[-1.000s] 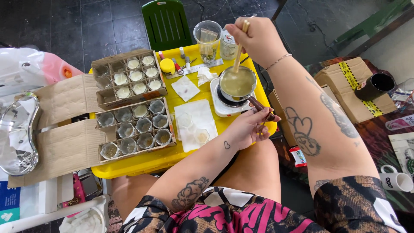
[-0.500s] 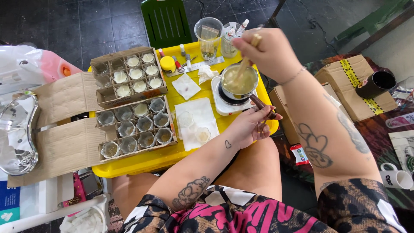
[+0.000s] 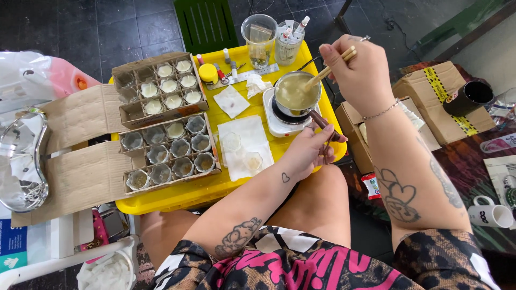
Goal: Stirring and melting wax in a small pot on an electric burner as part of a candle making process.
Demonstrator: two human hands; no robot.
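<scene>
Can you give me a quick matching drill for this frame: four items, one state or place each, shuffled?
Items:
1. small pot
2. wooden sticks
3. pot handle
4. yellow lid

States/places:
A. gripped by the left hand
B. on the white hotplate, full of pale liquid
C. lying behind the upper cardboard box
D. held by the right hand, tips in the pot

Pairs: 1-B, 2-D, 3-A, 4-C

Both forearms carry dark line tattoos, with a small heart at the left wrist. A thin silver chain bracelet [image 3: 382, 111] circles the right wrist, and the short-sleeved top [image 3: 301, 263] is printed in leopard spots, pink and white.
</scene>
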